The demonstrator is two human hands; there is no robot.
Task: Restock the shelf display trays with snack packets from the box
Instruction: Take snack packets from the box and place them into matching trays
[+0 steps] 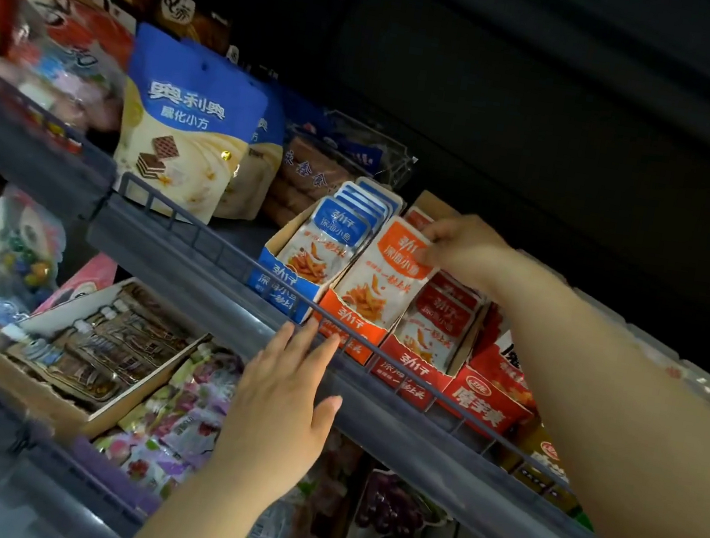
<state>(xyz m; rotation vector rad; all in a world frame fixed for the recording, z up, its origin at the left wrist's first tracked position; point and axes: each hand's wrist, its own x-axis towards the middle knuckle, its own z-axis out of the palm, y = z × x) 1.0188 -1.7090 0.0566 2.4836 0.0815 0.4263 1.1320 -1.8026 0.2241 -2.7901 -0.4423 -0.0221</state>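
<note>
Orange packet (389, 274) sits half in its tray (347, 320). The right hand (462, 245) has its grip pinched on the packet's two-o'clock corner, and the left hand (282, 401) lies flat on the shelf edge (412, 425). Next it likely needs pushing down, then releasing.

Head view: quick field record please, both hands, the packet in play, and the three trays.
right hand: pinches top of orange packet
orange packet: lower end inside orange tray
left hand: fingers straight, resting on shelf front edge
blue tray: left of orange tray, blue packets standing in a row
red tray: right of orange tray, holds red packets
</note>
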